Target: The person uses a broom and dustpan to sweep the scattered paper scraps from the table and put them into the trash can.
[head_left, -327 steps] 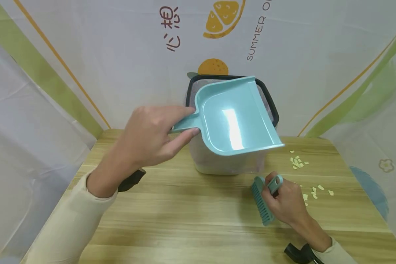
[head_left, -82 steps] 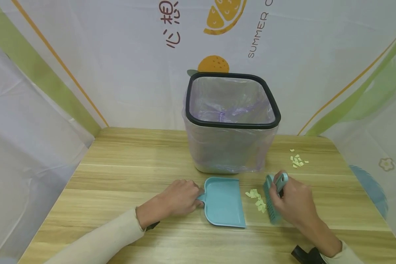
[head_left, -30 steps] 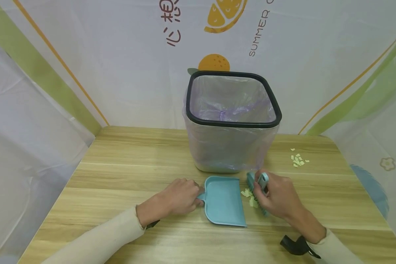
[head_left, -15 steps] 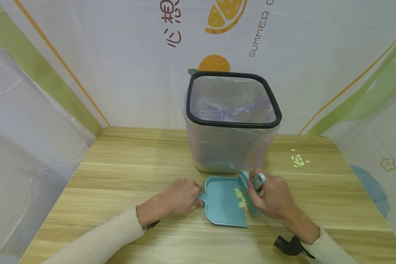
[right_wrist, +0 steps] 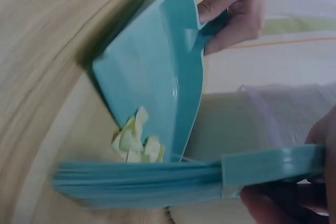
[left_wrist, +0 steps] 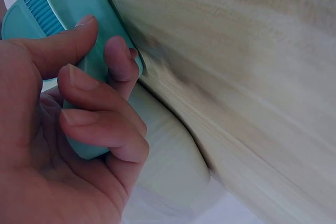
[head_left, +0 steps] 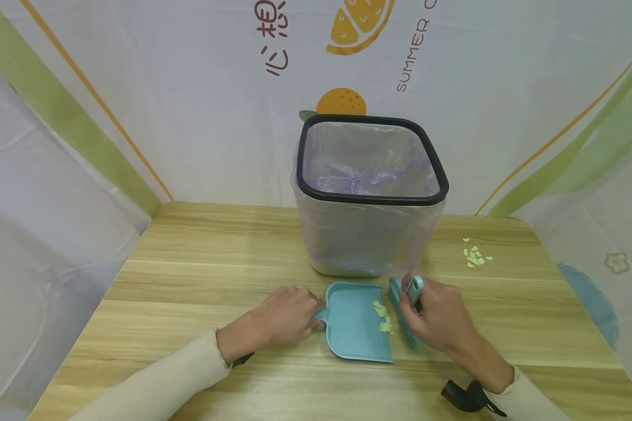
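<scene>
Nearer yellow scraps [head_left: 384,327] were on the table [head_left: 232,257] a second ago, now they're on the dustpan [head_left: 351,321]'s wide edge. Left hand [head_left: 292,314] grips its handle, right hand [head_left: 443,311] the brush [head_left: 403,320] just beside. Curtain [head_left: 216,117] reads "心想", "SUMMER".

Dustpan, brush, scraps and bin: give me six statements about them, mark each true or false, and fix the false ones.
1. The left hand grips the dustpan by its handle, and the right hand holds the brush. True.
2. The dustpan and brush are clearly different colours. False: both are blue-green.
3. Pale scraps lie at the dustpan's front edge. True.
4. A plastic bag lines the black-rimmed bin. True.
5. The dustpan is tipped over the bin. False: it is down at the table, nearer the person.
6. Head view: nothing lies right of the bin. False: a second cluster of scraps does.
</scene>
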Motion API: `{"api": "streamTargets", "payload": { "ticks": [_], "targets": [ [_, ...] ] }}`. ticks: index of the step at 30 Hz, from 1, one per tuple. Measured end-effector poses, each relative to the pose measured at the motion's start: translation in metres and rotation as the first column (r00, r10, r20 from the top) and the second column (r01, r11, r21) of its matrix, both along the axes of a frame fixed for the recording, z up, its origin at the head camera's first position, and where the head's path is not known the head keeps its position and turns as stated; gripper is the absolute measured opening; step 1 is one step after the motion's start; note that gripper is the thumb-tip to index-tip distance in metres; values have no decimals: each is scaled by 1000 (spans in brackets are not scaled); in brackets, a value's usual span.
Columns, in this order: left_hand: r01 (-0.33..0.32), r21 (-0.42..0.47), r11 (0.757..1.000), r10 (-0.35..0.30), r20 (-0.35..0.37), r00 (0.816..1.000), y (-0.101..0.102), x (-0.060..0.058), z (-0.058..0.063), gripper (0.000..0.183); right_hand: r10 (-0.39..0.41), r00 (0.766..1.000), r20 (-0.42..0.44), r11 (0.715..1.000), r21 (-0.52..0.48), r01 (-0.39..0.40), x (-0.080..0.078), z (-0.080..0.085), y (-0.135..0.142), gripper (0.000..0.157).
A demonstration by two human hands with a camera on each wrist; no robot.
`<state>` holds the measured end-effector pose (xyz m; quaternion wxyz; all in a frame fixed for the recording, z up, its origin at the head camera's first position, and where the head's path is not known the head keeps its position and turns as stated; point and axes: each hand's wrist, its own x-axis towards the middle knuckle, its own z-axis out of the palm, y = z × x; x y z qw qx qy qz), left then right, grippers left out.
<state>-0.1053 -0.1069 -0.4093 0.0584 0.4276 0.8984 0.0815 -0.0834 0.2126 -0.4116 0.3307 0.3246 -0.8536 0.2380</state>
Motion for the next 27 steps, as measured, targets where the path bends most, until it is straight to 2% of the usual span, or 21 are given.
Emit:
{"api": "streamTargets", "payload": {
  "ticks": [15, 27],
  "targets": [
    [3, -3, 1000, -3, -3, 1000, 0, -1, 0, 29, 42, 999, 31, 997, -72, -39, -7, 5, -37, 6],
    [-2, -4, 1000, 2, 0, 1000, 0, 0, 0, 26, 0, 999, 37, 998, -55, 2, -4, 7, -27, 5]
  ]
}}
